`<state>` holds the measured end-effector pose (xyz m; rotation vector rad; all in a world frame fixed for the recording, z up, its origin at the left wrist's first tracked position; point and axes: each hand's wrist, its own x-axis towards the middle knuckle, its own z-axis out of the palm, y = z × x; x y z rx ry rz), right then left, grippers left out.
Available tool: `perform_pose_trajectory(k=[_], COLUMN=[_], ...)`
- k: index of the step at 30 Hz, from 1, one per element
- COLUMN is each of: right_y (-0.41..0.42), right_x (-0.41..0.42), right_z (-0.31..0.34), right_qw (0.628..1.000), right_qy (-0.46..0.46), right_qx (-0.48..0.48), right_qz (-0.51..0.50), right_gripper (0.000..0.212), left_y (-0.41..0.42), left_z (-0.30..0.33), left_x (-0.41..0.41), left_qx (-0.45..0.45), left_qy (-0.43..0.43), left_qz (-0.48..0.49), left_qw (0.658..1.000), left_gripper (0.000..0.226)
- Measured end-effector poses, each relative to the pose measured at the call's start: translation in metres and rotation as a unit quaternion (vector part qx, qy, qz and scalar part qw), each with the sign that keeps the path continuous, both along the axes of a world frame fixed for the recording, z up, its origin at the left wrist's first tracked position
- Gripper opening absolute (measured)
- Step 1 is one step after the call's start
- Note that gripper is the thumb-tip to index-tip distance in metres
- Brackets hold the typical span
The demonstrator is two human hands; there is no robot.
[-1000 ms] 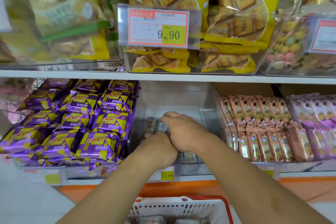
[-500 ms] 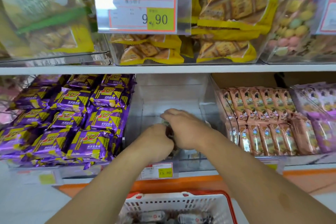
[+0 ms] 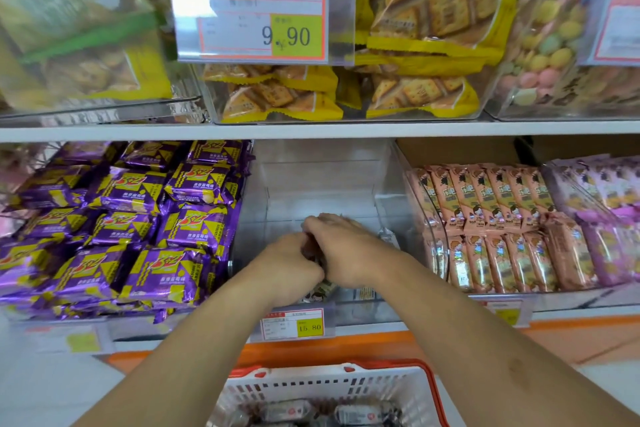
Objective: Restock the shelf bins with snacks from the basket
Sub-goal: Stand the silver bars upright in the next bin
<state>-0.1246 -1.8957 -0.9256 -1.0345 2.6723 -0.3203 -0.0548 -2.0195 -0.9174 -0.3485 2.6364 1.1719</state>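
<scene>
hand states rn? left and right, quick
Left hand: curled round dark snack packets, in the clear bin.
Right hand: fingers curled over the same packets, pressed against the left.

Two shelf levels. Upper level: bin of cracker bags (image 3: 349, 87) centre, price tag (image 3: 266, 19) on its front. Lower level: clear bin (image 3: 322, 184) centre; purple-wrapper packs (image 3: 138, 218) in bin to its left, stick packs (image 3: 502, 229) in bin to its right. Left hand (image 3: 287, 269) and right hand (image 3: 346, 250) together inside clear bin, snack packets (image 3: 320, 286) between and under them. Second price tag (image 3: 292, 323) below bin front. Basket (image 3: 346, 381) bottom centre, below shelf, wrapped snacks (image 3: 311, 409) inside.
</scene>
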Motion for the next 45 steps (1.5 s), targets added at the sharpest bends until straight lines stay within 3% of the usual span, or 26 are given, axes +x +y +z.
perform_pose_trajectory(k=[3, 6, 10, 15, 18, 22, 27, 31, 35, 38, 41, 43, 45], right_y=[0.001, 0.0, 0.002, -0.004, -0.004, 0.0, -0.004, -0.004, 0.001, 0.003, 0.0, -0.001, 0.0], right_x=[-0.001, -0.004, -0.004, -0.008, -0.007, -0.002, 0.002, 0.0, -0.008, -0.013, -0.015, -0.019, -0.02], right_z=[0.001, 0.001, -0.001, -0.004, -0.004, -0.005, 0.001, 0.004, 0.003, -0.004, -0.003, 0.0, 0.005], right_qw=[1.0, 1.0, 1.0, 0.993, 0.999, 1.0, 0.999, 0.996, 0.99, 0.979, 0.943, 0.904, 0.877], right_qy=[0.007, 0.009, 0.015, 0.011, 0.013, -0.006, -0.043, -0.081, -0.102, -0.108, -0.132, -0.179, -0.229], right_qx=[0.005, 0.006, -0.022, -0.101, -0.033, 0.004, 0.014, -0.036, -0.09, -0.165, -0.285, -0.354, -0.378], right_qz=[-0.003, -0.004, -0.016, -0.055, -0.039, -0.028, -0.012, -0.012, -0.025, -0.056, -0.112, -0.158, -0.186], right_gripper=[0.062, 0.065, 0.07, 0.048, 0.047, 0.066, 0.032, 0.045, 0.07, 0.059, 0.037, 0.028, 0.028], left_y=[0.0, -0.001, -0.001, 0.007, 0.006, 0.001, 0.003, -0.001, 0.001, 0.001, 0.001, 0.003, 0.004], left_z=[-0.001, -0.003, -0.001, 0.013, 0.009, 0.0, -0.002, -0.007, -0.002, 0.012, 0.024, 0.027, 0.025], left_x=[-0.005, -0.007, -0.007, -0.01, -0.009, 0.002, -0.004, -0.007, -0.008, -0.012, -0.012, -0.011, -0.006], left_qx=[-0.024, -0.04, -0.073, -0.092, -0.11, -0.131, -0.163, -0.172, -0.103, -0.01, 0.151, 0.209, 0.21], left_qy=[-0.033, -0.032, 0.022, 0.096, 0.073, -0.007, -0.075, -0.077, 0.006, 0.078, 0.133, 0.151, 0.155], left_qz=[-0.011, -0.001, 0.01, 0.006, 0.003, 0.039, -0.005, -0.008, 0.057, 0.182, 0.27, 0.294, 0.283], left_qw=[0.999, 0.999, 0.997, 0.991, 0.991, 0.991, 0.984, 0.982, 0.993, 0.98, 0.941, 0.92, 0.923], left_gripper=[0.012, 0.011, 0.01, 0.019, 0.018, 0.032, 0.005, 0.015, 0.013, 0.04, 0.059, 0.046, 0.022])
